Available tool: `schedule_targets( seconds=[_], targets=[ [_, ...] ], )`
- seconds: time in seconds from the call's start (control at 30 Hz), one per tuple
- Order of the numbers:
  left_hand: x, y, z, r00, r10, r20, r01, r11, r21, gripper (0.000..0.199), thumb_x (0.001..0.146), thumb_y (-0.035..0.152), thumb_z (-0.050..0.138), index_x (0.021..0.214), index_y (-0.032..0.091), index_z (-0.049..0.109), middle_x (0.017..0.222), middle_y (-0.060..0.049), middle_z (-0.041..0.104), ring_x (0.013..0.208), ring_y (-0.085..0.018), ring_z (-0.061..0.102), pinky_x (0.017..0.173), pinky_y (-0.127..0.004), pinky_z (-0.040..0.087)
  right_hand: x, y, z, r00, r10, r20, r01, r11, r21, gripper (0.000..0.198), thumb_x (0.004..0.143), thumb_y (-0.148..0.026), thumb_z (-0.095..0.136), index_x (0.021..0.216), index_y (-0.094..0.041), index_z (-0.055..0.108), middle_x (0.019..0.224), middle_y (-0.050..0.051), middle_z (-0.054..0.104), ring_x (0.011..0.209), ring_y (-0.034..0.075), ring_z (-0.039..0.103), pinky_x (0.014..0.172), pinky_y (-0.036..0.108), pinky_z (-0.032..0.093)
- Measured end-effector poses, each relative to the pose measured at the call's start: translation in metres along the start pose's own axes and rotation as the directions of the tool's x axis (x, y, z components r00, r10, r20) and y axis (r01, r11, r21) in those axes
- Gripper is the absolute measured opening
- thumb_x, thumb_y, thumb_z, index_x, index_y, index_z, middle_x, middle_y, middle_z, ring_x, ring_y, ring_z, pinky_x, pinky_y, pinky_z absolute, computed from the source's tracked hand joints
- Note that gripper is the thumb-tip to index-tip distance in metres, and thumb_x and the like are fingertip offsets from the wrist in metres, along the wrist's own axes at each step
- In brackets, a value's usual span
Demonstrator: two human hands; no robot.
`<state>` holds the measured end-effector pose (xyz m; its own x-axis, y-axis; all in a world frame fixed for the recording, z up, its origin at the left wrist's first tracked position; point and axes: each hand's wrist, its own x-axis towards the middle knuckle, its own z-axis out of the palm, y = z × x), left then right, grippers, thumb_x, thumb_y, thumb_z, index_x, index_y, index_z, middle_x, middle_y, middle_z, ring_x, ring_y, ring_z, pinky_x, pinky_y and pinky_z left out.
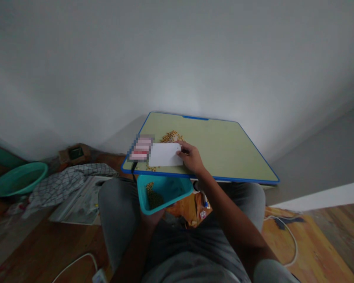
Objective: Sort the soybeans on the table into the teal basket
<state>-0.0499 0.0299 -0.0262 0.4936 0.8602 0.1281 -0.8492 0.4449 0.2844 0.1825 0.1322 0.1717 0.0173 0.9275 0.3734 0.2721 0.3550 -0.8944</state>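
My right hand [191,157] pinches the right end of a white card [163,155] between thumb and fingers. The card lies low over the table top [221,145], just in front of a pile of yellowish beans [171,136]. A few loose beans [152,168] show by the card's near edge. Below the table's front edge, my left hand [153,217] supports a teal plastic basin [175,188] from underneath, its fingers mostly hidden. Inside the basin's left part are yellowish beans [149,188] and smaller greenish ones [155,200].
A blurred-out pinkish card [141,148] with a black strap [133,167] lies at the table's left. On the left floor are a green basin [22,179], a checked cloth [67,181] and a cardboard box [74,153]. White cables [293,239] run across the floor. A wall stands behind the table.
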Motion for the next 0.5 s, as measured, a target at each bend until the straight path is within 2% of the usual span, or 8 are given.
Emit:
schedule_targets(
  seconds=[0.2, 0.37, 0.5],
  targets=[
    [0.0, 0.004, -0.008, 1.0, 0.011, 0.022, -0.011, 1.0, -0.014, 0.058, 0.111, 0.061, 0.043, 0.154, 0.037, 0.072, 0.163, -0.008, 0.071, 0.171, -0.037, 0.04, 0.131, -0.076, 0.036, -0.008, -0.002, -0.007, 0.999, 0.014, 0.043, -0.015, 1.0, 0.015, 0.052, 0.083, -0.026, 0.071, 0.133, -0.02, 0.083, 0.089, 0.001, 0.07, 0.077, 0.017, 0.058, 0.079, 0.031, 0.049],
    [0.0, 0.004, -0.001, 1.0, 0.011, -0.027, -0.01, 1.0, 0.018, 0.055, 0.11, 0.063, 0.044, 0.15, 0.04, 0.074, 0.16, -0.005, 0.073, 0.155, -0.04, 0.061, 0.12, -0.074, 0.049, -0.016, -0.006, -0.016, 0.997, 0.031, 0.071, -0.038, 0.995, 0.096, 0.047, 0.08, -0.03, 0.075, 0.125, -0.02, 0.085, 0.091, 0.002, 0.074, 0.079, 0.019, 0.062, 0.079, 0.032, 0.052],
    [-0.001, 0.005, 0.006, 0.996, 0.013, -0.083, -0.012, 1.0, 0.005, 0.057, 0.11, 0.063, 0.043, 0.149, 0.039, 0.076, 0.159, -0.005, 0.074, 0.147, -0.041, 0.069, 0.117, -0.074, 0.053, -0.018, -0.004, -0.018, 0.997, 0.07, -0.032, -0.066, 0.991, 0.116, 0.047, 0.078, -0.028, 0.076, 0.123, -0.021, 0.084, 0.091, 0.001, 0.075, 0.08, 0.019, 0.063, 0.077, 0.031, 0.052]
  ],
)
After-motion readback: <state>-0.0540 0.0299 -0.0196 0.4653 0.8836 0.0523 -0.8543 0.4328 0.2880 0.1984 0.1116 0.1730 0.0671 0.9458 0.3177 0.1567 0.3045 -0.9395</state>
